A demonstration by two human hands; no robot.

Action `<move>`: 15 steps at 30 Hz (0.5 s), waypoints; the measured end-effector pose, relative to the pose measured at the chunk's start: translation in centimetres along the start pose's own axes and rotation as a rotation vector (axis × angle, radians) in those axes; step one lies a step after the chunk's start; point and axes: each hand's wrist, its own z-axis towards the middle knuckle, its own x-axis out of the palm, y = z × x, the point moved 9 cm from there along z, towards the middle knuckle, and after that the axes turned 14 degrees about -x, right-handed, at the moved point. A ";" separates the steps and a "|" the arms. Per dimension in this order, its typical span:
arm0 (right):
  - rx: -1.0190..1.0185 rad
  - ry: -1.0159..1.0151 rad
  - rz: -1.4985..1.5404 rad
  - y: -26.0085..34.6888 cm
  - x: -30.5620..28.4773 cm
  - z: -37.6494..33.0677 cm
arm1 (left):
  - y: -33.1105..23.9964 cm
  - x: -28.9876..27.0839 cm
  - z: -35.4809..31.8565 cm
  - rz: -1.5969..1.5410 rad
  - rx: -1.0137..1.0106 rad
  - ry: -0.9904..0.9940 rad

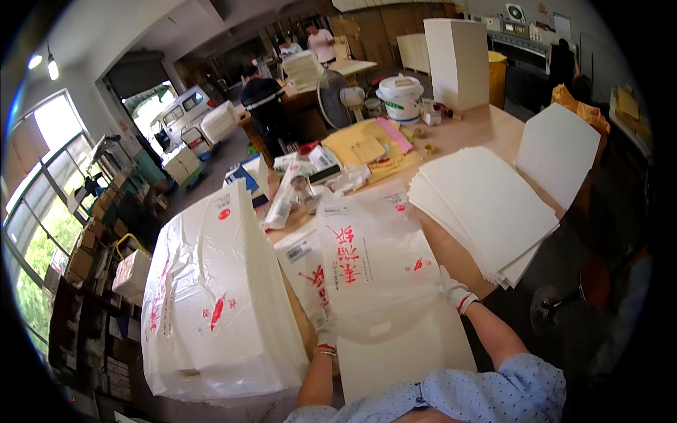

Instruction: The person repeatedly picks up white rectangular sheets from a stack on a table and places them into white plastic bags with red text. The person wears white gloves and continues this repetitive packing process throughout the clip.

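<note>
In front of me a clear plastic bag (384,247) with red printing lies over the far part of a white paper stack (405,363). The stack's near part sticks out of the bag toward my body. My left hand (325,333), in a white glove with a red cuff, grips the bag's left edge. At the right edge, my right hand (457,293), gloved alike, is closed on the bag and the paper's side; its fingertips are partly hidden. Another printed bag (300,257) lies flat under the left side of this one.
A tall pile of bagged paper (211,303) stands at my left. Fanned white sheets (486,204) lie to the right. Farther back are yellow envelopes (367,144), a fan (333,97), a white bucket (400,99) and a tall white paper block (457,65). Other people are in the background.
</note>
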 end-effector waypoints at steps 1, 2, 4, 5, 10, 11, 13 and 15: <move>0.021 0.031 0.045 0.1 0.2 -1.1 | 0.4 -0.3 -1.9 -0.119 -0.089 0.072; 0.047 0.068 0.094 0.0 0.8 -3.1 | 0.5 -1.1 -4.2 -0.232 -0.185 0.145; -0.136 0.014 0.156 1.0 1.2 -6.9 | -0.6 -3.7 -8.7 -0.082 -0.188 0.165; -0.216 -0.014 0.189 1.4 1.0 -9.4 | -1.2 -4.8 -11.1 -0.008 -0.191 0.186; -0.013 0.035 0.245 1.0 -1.1 -23.6 | -1.3 -9.0 -25.3 0.122 -0.458 0.512; -0.064 -0.006 0.248 1.6 -1.7 -26.1 | -1.1 -9.6 -27.4 0.190 -0.415 0.565; -0.253 -0.138 0.009 0.5 0.4 -28.0 | -2.3 -9.6 -28.6 0.129 -0.225 0.560; -0.332 -0.194 -0.097 0.1 1.7 -27.0 | -3.3 -8.9 -28.2 0.053 -0.123 0.477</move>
